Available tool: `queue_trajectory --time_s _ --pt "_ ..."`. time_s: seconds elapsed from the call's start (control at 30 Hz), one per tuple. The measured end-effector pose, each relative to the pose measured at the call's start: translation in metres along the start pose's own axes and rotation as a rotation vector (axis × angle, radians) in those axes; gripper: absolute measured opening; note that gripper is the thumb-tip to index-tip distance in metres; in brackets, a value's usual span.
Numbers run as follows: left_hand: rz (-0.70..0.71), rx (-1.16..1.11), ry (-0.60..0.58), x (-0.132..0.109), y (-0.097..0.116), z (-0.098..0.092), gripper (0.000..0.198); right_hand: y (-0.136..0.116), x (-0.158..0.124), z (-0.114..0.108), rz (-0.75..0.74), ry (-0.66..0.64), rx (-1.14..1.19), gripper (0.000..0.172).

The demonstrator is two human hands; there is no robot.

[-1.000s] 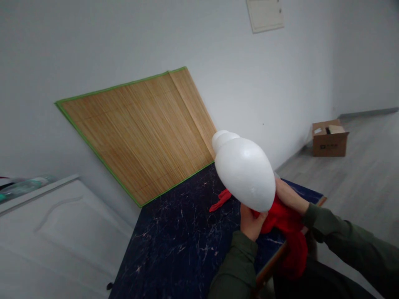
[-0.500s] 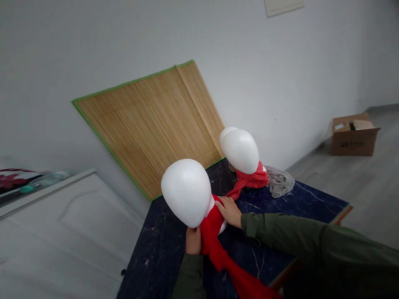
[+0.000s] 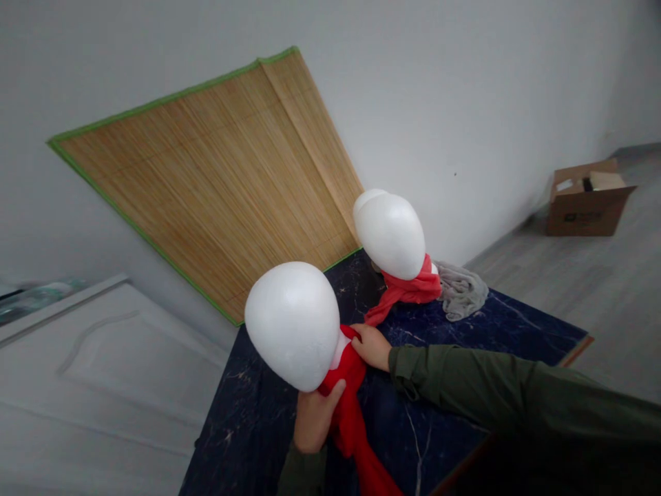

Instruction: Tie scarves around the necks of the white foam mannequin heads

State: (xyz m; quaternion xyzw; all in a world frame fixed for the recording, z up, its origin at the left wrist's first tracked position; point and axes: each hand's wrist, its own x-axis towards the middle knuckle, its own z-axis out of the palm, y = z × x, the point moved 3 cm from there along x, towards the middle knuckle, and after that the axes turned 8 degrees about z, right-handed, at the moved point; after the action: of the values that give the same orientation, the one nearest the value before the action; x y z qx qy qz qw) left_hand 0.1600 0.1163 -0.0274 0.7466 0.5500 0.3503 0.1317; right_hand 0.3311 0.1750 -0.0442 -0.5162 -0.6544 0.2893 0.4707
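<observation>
A white foam head (image 3: 292,324) stands on the dark marbled table (image 3: 454,372) with a red scarf (image 3: 351,413) wound round its neck. My left hand (image 3: 312,417) is closed on the scarf just under the head. My right hand (image 3: 372,346) pinches the scarf at the far side of the neck. The scarf's tail hangs down toward the table's near edge. Farther back stands a second white foam head (image 3: 390,234) wearing its own red scarf (image 3: 407,293).
A crumpled grey cloth (image 3: 462,295) lies beside the second head. A bamboo mat (image 3: 206,179) with green edging leans on the wall behind the table. A white cabinet (image 3: 93,386) is at the left. An open cardboard box (image 3: 586,200) sits on the floor at far right.
The near head was carried from the right, close to the camera, to the table's left part. My left hand has shifted up onto the scarf under it.
</observation>
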Motion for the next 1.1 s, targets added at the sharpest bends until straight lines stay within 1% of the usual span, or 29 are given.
queue_trajectory --time_s 0.07,0.13,0.17,0.23,0.3,0.33,0.4,0.47,0.53,0.6,0.67,0.7,0.73,0.8,0.9,0.93,1.0,1.1 --pt "-0.016 0.054 -0.035 -0.002 0.005 0.006 0.045 -0.001 -0.001 0.000 -0.018 -0.003 -0.018 0.033" --pt "-0.041 0.039 -0.021 -0.002 0.005 0.004 0.038 -0.002 -0.001 0.000 -0.016 -0.002 -0.040 0.034" --pt "-0.061 0.024 -0.002 -0.001 0.003 -0.001 0.036 -0.002 0.000 -0.001 -0.006 0.000 -0.047 0.034" --pt "-0.136 0.037 0.036 0.003 -0.008 -0.017 0.034 0.000 0.002 -0.001 0.013 0.001 -0.043 0.036" --pt "-0.255 0.120 0.080 0.007 -0.026 -0.038 0.032 0.003 0.004 -0.003 0.031 0.007 -0.014 0.039" --pt "-0.324 0.171 0.118 0.008 -0.038 -0.050 0.030 0.005 0.005 -0.003 0.040 0.013 0.002 0.042" --pt "-0.445 0.239 0.235 0.009 -0.062 -0.070 0.032 0.007 0.006 -0.005 0.063 0.032 0.028 0.045" --pt "-0.541 0.251 0.389 0.005 -0.081 -0.085 0.044 0.009 0.007 -0.006 0.087 0.043 0.044 0.046" --pt "-0.577 0.250 0.526 0.000 -0.090 -0.094 0.059 0.009 0.007 -0.006 0.095 0.039 0.059 0.045" --pt "-0.541 0.292 0.598 -0.002 -0.085 -0.095 0.060 0.008 0.006 -0.006 0.092 0.030 0.076 0.044" --pt "-0.453 0.340 0.582 -0.001 -0.070 -0.090 0.054 0.008 0.006 -0.005 0.094 0.027 0.089 0.043" --pt "-0.399 0.351 0.548 0.001 -0.062 -0.085 0.051 0.009 0.007 -0.005 0.101 0.028 0.098 0.043" --pt "-0.338 0.346 0.498 0.003 -0.053 -0.080 0.049 0.010 0.008 -0.005 0.115 0.034 0.114 0.043" --pt "-0.195 0.285 0.383 0.006 -0.038 -0.067 0.047 0.016 0.011 -0.006 0.189 0.058 0.171 0.042" --pt "0.009 0.143 0.198 0.007 -0.024 -0.046 0.042 0.026 0.019 -0.010 0.341 0.097 0.244 0.040" --pt "0.044 0.110 0.152 0.007 -0.023 -0.040 0.040 0.029 0.022 -0.010 0.375 0.097 0.250 0.040" --pt "0.066 0.080 0.084 0.007 -0.021 -0.027 0.035 0.032 0.025 -0.011 0.393 0.071 0.243 0.040" --pt "0.063 0.085 0.041 0.010 -0.018 -0.008 0.035 0.028 0.025 -0.011 0.344 -0.010 0.238 0.034"
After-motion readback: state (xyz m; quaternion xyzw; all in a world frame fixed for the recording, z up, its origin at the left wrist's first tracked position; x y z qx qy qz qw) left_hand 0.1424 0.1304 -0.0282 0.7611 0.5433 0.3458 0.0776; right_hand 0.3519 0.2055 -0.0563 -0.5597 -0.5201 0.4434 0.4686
